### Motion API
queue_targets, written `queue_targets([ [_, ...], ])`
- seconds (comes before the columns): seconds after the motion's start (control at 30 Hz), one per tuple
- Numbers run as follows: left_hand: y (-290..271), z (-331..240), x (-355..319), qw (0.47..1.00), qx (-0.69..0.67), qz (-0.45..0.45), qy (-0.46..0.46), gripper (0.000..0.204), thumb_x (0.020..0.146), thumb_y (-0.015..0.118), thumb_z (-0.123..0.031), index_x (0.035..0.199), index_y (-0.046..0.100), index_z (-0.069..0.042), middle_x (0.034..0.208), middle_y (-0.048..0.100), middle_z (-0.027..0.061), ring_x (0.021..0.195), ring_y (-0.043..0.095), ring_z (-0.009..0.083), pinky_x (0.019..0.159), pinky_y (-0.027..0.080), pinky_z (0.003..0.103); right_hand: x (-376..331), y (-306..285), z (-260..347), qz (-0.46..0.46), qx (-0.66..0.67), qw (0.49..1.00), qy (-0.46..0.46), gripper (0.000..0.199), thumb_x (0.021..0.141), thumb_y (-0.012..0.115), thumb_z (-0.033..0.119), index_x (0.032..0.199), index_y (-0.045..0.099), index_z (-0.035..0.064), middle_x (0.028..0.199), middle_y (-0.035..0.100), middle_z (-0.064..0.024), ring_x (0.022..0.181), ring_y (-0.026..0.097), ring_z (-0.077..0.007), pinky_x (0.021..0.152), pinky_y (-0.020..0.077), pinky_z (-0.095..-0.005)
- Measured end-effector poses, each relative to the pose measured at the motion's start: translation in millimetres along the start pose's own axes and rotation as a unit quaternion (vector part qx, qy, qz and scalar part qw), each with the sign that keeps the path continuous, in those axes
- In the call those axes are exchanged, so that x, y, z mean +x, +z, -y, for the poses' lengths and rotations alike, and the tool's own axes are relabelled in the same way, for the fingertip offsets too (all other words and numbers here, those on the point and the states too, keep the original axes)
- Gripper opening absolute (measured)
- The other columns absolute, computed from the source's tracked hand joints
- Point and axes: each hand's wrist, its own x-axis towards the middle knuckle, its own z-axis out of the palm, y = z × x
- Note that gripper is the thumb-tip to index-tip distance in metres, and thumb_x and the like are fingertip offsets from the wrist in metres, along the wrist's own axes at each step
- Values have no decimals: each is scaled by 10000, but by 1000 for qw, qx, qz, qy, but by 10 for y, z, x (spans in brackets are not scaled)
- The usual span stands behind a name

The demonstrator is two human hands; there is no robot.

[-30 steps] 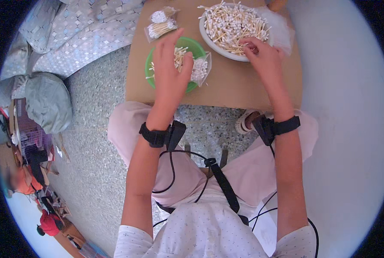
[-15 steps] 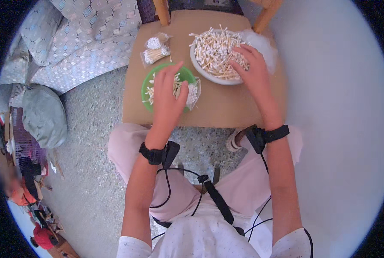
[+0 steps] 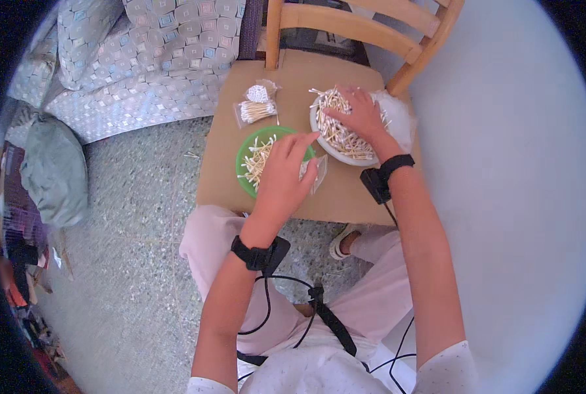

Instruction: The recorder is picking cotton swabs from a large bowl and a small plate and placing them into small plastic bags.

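Note:
My right hand [image 3: 360, 118] rests over the far part of a heap of cotton swabs [image 3: 345, 139], its fingers spread among them. The heap fills a white bowl [image 3: 356, 162]. Above the near right side of a green bowl [image 3: 242, 154] hovers my left hand [image 3: 284, 174], thumb and fingers apart, with nothing visible held. Loose swabs [image 3: 257, 162] lie in that green bowl. A small clear plastic bag [image 3: 320, 176] sits at its right rim, partly hidden behind my left hand.
Two small clear packets of swabs, one showing white tips [image 3: 259, 92] and one showing sticks [image 3: 258, 111], lie behind the green bowl. A translucent plastic bag [image 3: 398, 119] is right of the white bowl. Everything stands on a cardboard-covered chair seat [image 3: 293, 209] with a wooden backrest [image 3: 352, 26].
The view has shifted, so the seat appears lower. My right hand has moved from the heap's right side to its far part. My left hand has shifted toward the green bowl's right side.

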Motion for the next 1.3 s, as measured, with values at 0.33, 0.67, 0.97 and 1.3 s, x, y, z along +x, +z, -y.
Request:
queue_targets([
  [0.33,-142,0,124,999,-37,-26,-22,537,868,587,-64,1383,434,-82,1154,602,158,1101,566,326,962,437,400,-181,45,-349,-26,104,993,-48,630,841,562,622,1330,540,226,1425,445,-167,1333,379,-373,1080,237,-586],
  [0.67,-108,17,145,998,12,40,-41,629,855,616,-106,1430,361,-105,1308,498,202,1186,503,396,982,445,429,-245,22,-560,-57,138,983,-106,381,964,474,337,1267,593,139,1326,526,-180,1241,469,-373,1052,325,-484],
  [0.97,-91,57,139,994,-6,-105,6,737,838,658,-151,1472,283,-103,1360,449,220,1242,470,385,1010,430,415,-750,-286,-321,-276,139,950,-54,387,1005,396,244,1304,587,88,1278,534,-156,1173,484,-343,1005,357,-414],
  [1.3,-73,66,193,989,-7,-142,49,631,841,695,-230,1403,437,-108,1294,529,162,1137,538,334,933,453,404,-1330,-651,271,-143,222,958,-109,250,973,499,220,1049,686,73,912,594,-129,882,591,-304,771,466,-395],
])
